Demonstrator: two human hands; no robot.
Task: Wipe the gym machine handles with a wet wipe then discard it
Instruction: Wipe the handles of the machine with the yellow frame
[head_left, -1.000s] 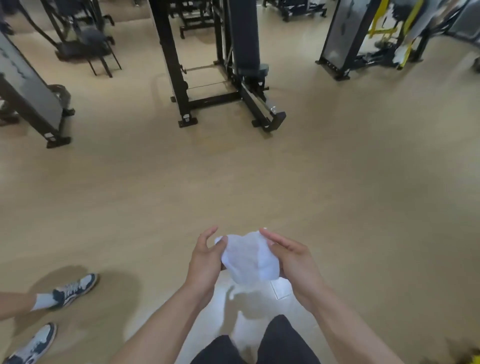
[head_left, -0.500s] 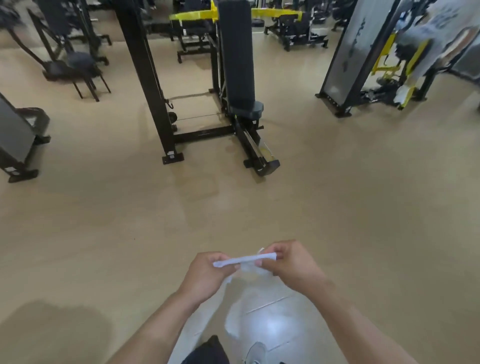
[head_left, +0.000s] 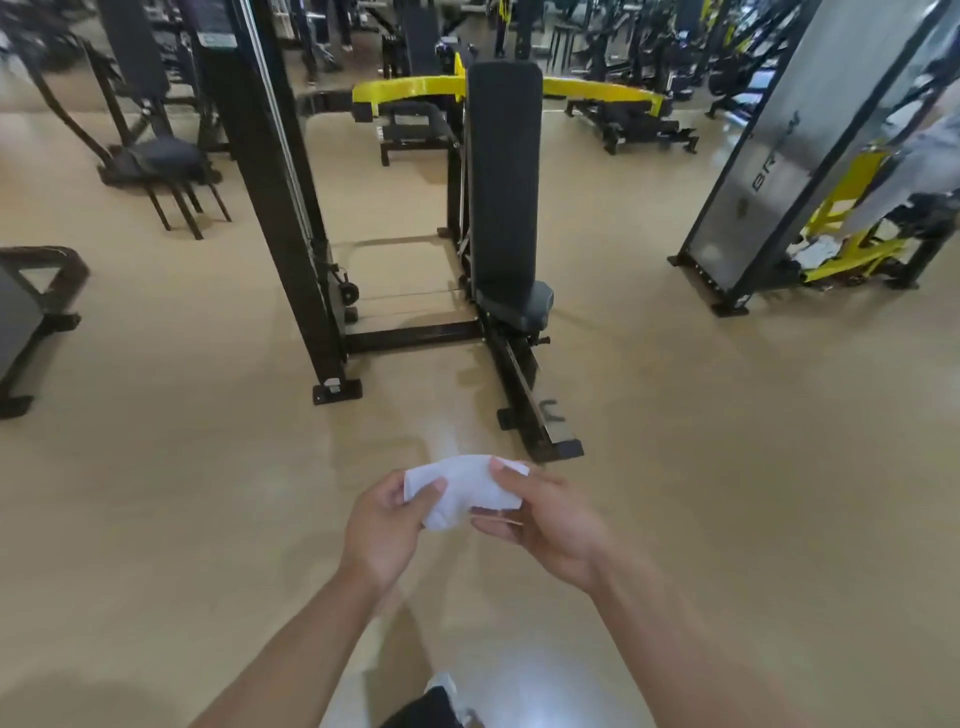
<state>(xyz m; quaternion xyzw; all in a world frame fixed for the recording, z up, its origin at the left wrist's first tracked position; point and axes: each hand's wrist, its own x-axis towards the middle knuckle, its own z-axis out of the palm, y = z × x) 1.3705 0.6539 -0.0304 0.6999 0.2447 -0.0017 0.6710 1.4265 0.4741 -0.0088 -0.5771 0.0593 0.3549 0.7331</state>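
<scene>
A white wet wipe (head_left: 465, 491), folded and a little crumpled, is held in front of me between both hands. My left hand (head_left: 387, 525) pinches its left edge between thumb and fingers. My right hand (head_left: 545, 517) pinches its right side, thumb on top. Straight ahead stands a black gym machine with a tall dark back pad (head_left: 503, 176), a small seat (head_left: 517, 306) and yellow arms (head_left: 410, 88) behind the pad. Its handles are not clearly visible.
A black upright post (head_left: 280, 208) of the machine frame stands left of the seat, with a floor rail (head_left: 535, 405) running toward me. A silver-panelled machine (head_left: 769, 156) stands at right, benches (head_left: 150, 156) at left. The beige floor (head_left: 727, 441) lies around me.
The view has tilted up and the machine is closer. The wipe, stretched flat and edge-on half a second ago, is now folded and bunched between both hands.
</scene>
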